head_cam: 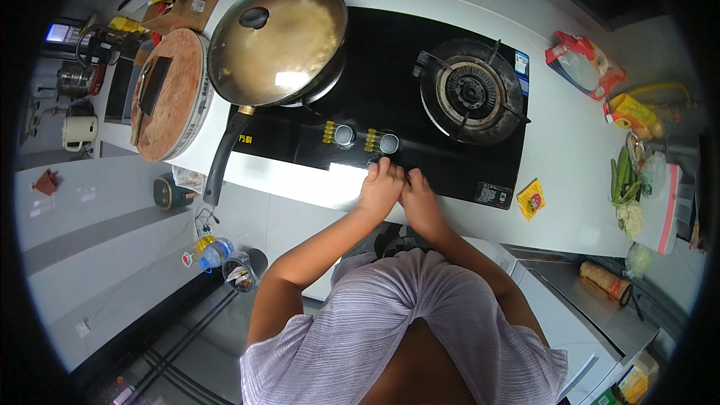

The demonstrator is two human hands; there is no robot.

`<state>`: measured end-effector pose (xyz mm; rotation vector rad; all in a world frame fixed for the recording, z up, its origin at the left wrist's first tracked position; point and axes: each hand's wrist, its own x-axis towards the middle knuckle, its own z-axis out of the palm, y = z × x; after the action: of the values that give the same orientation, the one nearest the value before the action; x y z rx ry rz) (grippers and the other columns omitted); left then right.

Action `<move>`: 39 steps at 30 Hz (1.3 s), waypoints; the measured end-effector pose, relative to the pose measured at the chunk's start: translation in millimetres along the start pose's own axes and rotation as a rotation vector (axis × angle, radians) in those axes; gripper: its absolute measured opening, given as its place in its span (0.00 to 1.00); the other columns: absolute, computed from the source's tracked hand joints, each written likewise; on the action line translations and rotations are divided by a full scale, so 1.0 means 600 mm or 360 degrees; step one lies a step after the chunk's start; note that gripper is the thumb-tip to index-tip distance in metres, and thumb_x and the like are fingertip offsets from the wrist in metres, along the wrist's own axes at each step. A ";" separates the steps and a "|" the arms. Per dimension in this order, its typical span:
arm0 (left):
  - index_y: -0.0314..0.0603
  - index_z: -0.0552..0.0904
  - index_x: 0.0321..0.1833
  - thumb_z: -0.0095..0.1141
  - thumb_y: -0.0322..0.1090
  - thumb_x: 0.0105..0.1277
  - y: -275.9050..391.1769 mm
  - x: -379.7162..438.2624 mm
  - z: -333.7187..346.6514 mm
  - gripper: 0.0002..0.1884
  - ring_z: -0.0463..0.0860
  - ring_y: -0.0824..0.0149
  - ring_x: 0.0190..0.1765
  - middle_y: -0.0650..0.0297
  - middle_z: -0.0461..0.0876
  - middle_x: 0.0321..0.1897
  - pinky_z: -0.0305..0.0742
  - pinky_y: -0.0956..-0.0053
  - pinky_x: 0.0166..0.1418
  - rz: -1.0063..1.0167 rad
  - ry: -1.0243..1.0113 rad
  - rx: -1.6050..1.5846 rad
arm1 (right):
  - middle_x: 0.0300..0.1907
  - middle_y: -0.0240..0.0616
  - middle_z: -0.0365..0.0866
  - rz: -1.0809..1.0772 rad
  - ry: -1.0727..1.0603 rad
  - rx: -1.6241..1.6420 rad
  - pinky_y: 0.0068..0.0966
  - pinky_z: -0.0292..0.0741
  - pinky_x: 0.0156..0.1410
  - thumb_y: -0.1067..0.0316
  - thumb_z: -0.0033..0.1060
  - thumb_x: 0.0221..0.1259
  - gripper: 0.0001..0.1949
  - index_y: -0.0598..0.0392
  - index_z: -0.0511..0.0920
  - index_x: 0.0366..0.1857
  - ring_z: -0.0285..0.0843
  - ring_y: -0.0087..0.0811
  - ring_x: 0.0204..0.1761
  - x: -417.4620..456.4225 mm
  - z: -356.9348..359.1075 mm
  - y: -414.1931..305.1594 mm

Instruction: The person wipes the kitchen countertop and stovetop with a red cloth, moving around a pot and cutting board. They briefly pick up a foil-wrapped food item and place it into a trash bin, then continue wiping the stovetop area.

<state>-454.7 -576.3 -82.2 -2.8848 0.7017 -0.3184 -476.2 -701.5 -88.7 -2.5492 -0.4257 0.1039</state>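
My left hand and my right hand are close together over the front edge of the black glass gas hob. Their fingers curl downward, and a small reddish patch shows between them; what it belongs to is hidden. Just beyond my fingers is the right control knob, with the left knob beside it. A frying pan with a dark handle stands on the left burner. Its fogged glass lid covers pale yellowish food. The right burner carries no pan.
Left of the pan, a round wooden chopping board bears a cleaver. A small yellow packet lies right of the hob. Green vegetables and a red-and-white bag sit farther right. A bin stands on the floor.
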 end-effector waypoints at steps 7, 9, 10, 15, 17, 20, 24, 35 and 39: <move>0.55 0.80 0.33 0.54 0.37 0.57 -0.053 -0.038 0.006 0.04 0.72 0.68 0.48 0.74 0.80 0.31 0.58 0.60 0.52 -0.0227 -0.0063 -0.0047 | 0.46 0.45 0.69 -0.0266 -0.0077 -0.0161 0.34 0.79 0.45 0.71 0.50 0.57 0.12 0.63 0.75 0.42 0.74 0.42 0.45 0.025 0.031 -0.033; 0.55 0.81 0.35 0.53 0.36 0.58 -0.072 -0.048 0.002 0.05 0.73 0.68 0.49 0.73 0.82 0.32 0.57 0.59 0.55 -0.0288 -0.0093 -0.0105 | 0.46 0.45 0.70 -0.0282 -0.0083 -0.0157 0.34 0.79 0.45 0.71 0.51 0.57 0.11 0.64 0.75 0.42 0.75 0.42 0.45 0.035 0.041 -0.049; 0.55 0.82 0.37 0.53 0.35 0.57 -0.081 -0.051 0.001 0.07 0.73 0.68 0.49 0.73 0.82 0.32 0.57 0.58 0.55 -0.0311 -0.0070 -0.0123 | 0.46 0.45 0.70 -0.0318 -0.0095 -0.0128 0.34 0.79 0.45 0.71 0.51 0.57 0.13 0.63 0.75 0.46 0.76 0.43 0.45 0.041 0.044 -0.052; 0.53 0.85 0.40 0.58 0.30 0.53 -0.116 -0.054 -0.019 0.12 0.75 0.68 0.46 0.72 0.82 0.30 0.55 0.60 0.56 -0.0470 -0.0029 -0.0402 | 0.47 0.44 0.69 -0.0189 -0.0087 0.0307 0.38 0.77 0.48 0.70 0.50 0.61 0.18 0.48 0.74 0.56 0.77 0.46 0.47 0.056 0.019 -0.042; 0.52 0.86 0.39 0.59 0.29 0.52 -0.109 -0.051 -0.025 0.12 0.75 0.69 0.45 0.71 0.82 0.29 0.54 0.61 0.57 -0.0609 0.0015 -0.0678 | 0.48 0.43 0.69 -0.0001 -0.0146 0.0415 0.38 0.77 0.50 0.70 0.50 0.61 0.18 0.44 0.75 0.56 0.77 0.47 0.49 0.053 -0.025 -0.044; 0.49 0.84 0.45 0.60 0.26 0.52 -0.072 -0.032 -0.041 0.16 0.76 0.69 0.47 0.69 0.83 0.35 0.52 0.62 0.58 -0.0647 0.0192 -0.1037 | 0.51 0.41 0.71 0.0098 0.0160 0.0483 0.35 0.77 0.50 0.72 0.54 0.59 0.13 0.45 0.80 0.46 0.79 0.46 0.46 0.032 -0.037 -0.006; 0.49 0.81 0.50 0.56 0.24 0.55 -0.041 -0.021 -0.034 0.19 0.76 0.67 0.50 0.67 0.82 0.45 0.50 0.65 0.60 -0.0857 0.0253 -0.1291 | 0.53 0.43 0.69 0.0256 0.0370 0.0492 0.34 0.76 0.53 0.79 0.55 0.56 0.21 0.45 0.79 0.53 0.76 0.44 0.51 0.024 -0.067 0.038; 0.50 0.82 0.48 0.53 0.22 0.57 -0.103 -0.068 -0.005 0.17 0.76 0.69 0.51 0.67 0.80 0.47 0.50 0.71 0.56 -0.1293 0.0317 -0.1408 | 0.69 0.32 0.64 -0.0115 0.0420 -0.0397 0.41 0.66 0.62 0.72 0.54 0.56 0.24 0.38 0.76 0.59 0.63 0.44 0.63 0.059 -0.014 0.049; 0.51 0.82 0.47 0.54 0.22 0.59 -0.112 -0.068 0.004 0.15 0.76 0.71 0.50 0.68 0.81 0.46 0.50 0.72 0.55 -0.1324 0.0371 -0.1390 | 0.69 0.31 0.65 -0.0050 0.0378 -0.0347 0.42 0.66 0.62 0.75 0.55 0.56 0.25 0.37 0.76 0.59 0.64 0.45 0.62 0.089 -0.012 0.043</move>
<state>-460.5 -497.8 -78.1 -3.8807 -0.5717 -0.5464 -417.4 -708.6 -95.3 -2.7232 -0.4018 -0.2690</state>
